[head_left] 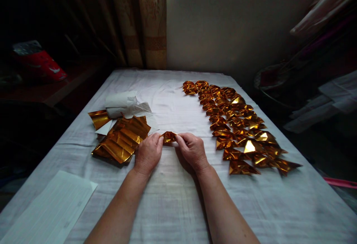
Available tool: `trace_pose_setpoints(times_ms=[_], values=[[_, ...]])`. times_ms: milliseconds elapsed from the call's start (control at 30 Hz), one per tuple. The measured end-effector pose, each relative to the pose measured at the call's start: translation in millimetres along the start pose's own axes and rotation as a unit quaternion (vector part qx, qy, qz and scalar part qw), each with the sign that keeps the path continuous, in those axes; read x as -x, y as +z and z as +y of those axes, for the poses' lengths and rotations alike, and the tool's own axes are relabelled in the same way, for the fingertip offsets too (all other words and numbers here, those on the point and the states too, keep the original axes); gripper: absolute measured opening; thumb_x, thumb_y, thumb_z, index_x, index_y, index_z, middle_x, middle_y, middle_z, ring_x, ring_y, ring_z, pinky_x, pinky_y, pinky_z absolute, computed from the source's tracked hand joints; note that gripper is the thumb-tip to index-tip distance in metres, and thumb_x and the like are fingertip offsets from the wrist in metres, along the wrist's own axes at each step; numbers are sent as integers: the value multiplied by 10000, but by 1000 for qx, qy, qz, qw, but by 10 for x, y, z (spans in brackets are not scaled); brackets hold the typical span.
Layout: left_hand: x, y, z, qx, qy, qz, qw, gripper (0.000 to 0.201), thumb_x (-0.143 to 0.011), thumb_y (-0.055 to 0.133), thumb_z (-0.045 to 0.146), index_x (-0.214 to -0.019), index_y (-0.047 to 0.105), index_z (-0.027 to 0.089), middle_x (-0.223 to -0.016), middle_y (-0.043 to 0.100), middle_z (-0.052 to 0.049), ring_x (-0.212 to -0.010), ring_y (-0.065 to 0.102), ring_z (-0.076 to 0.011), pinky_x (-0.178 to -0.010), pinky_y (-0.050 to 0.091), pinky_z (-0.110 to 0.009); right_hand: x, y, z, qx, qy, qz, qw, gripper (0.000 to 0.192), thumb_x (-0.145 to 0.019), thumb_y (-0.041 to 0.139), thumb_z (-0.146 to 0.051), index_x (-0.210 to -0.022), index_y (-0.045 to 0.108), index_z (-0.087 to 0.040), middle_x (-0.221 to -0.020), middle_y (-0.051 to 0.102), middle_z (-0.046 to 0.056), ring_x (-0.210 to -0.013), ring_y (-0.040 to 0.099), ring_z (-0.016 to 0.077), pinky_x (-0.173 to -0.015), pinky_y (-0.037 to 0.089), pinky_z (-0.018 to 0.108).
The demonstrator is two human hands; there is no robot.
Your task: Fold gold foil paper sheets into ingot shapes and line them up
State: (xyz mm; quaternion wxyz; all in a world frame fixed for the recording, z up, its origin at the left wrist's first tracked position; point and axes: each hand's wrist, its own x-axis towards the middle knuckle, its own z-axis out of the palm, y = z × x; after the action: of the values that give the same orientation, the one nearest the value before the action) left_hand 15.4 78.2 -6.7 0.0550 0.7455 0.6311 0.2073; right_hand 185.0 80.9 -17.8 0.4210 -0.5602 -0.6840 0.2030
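Note:
Between my two hands is a small folded gold foil paper ingot (169, 137), held by its two ends just above the cloth. My left hand (148, 152) pinches the left end, thumb pressed to the fingers. At the right end, the thumb and fingers of my right hand (193, 150) are closed on it as well. Beside my left hand lies a stack of creased gold foil sheets (119, 138). Several rows of finished-looking folded gold foil pieces (233, 134) spread along the right side of the table.
A white cloth covers the table (173, 206). Crumpled white paper and a roll (122, 100) lie behind the foil stack. A pale lined sheet (52, 206) rests at the front left. Curtains (152, 24) hang at the back; a red container (40, 65) stands far left.

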Motion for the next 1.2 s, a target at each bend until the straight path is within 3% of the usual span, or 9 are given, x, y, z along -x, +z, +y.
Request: trace_pose_setpoints(times_ms=[200,400,633,867,1033,1200], values=[[-30,-28,-23,42,-23,-21,999,224,-937,458,247,-831,653,212,-803,718,-32,-780,683,-190,-675,475,-255,-12,-16,-22,-38,15,2,999,236,-898,529,-290,-803,738,-236,-802,762,30,-730,692,170,-705,517,255],[-57,-39,-41,96,-61,-20,993,224,-900,494,200,-1037,671,203,-935,758,-44,-853,705,-200,-729,489,-258,-2,-42,-22,-22,-16,-33,999,233,-896,532,-291,-812,740,-229,-801,759,37,-715,693,169,-690,505,253],[-35,-64,-38,115,-44,-54,991,192,-903,505,259,-856,685,214,-804,736,-20,-748,678,-178,-671,456,-253,-4,-43,-11,-12,-27,-18,999,230,-902,535,-290,-799,731,-229,-786,751,35,-704,684,161,-682,496,245],[-43,-51,-49,150,-47,-41,987,195,-901,496,256,-874,685,219,-836,734,-18,-787,669,-176,-705,454,-256,-9,-24,-17,-13,-17,-21,1000,248,-901,515,-292,-800,734,-236,-795,757,36,-716,690,169,-693,502,255],[-27,-52,-27,149,-38,-74,985,192,-904,519,301,-847,688,231,-812,728,-5,-754,660,-170,-666,442,-249,-8,-10,-26,-11,-5,-24,1000,240,-894,522,-287,-796,736,-242,-814,763,37,-736,696,174,-705,510,259],[-26,-28,-21,143,-49,-11,988,184,-902,504,269,-847,672,219,-813,727,-18,-762,665,-174,-695,463,-254,-6,-13,-44,-4,-13,-18,1000,253,-899,515,-292,-789,737,-237,-784,755,37,-708,688,167,-689,504,250]])
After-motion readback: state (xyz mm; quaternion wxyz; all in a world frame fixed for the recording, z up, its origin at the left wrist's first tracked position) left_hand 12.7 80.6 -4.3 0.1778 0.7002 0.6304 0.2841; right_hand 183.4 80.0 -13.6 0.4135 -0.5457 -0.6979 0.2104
